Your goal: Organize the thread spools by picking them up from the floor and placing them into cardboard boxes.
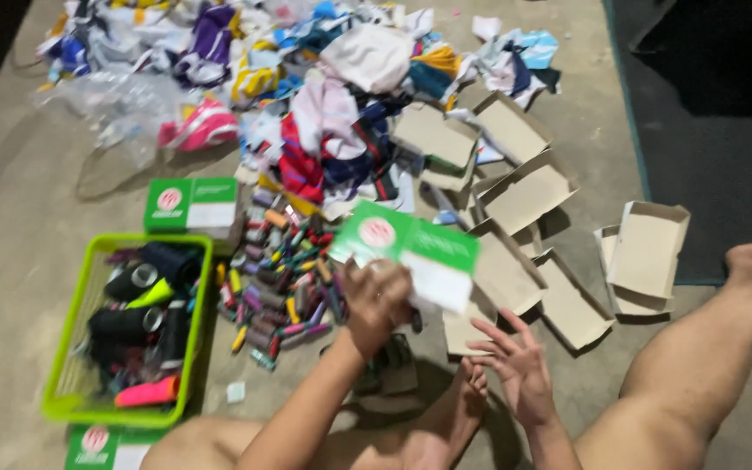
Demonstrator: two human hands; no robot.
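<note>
My left hand (pixel 376 300) holds up a flat green and white cardboard box (pixel 411 252) above the floor, just right of a heap of small coloured thread spools (pixel 282 278). My right hand (pixel 515 361) hovers with fingers spread below the box, near an open plain cardboard tray (pixel 502 274), holding nothing. My bare legs and a foot (pixel 454 418) rest on the concrete floor beneath the hands.
A lime green basket (pixel 76 335) with large thread cones stands at the left. Another green and white box (pixel 191 204) lies behind it. Several open cardboard trays (pixel 646 252) lie at the right. A pile of mixed fabric scraps (pixel 324 104) fills the back. A dark mat (pixel 707 104) borders the right.
</note>
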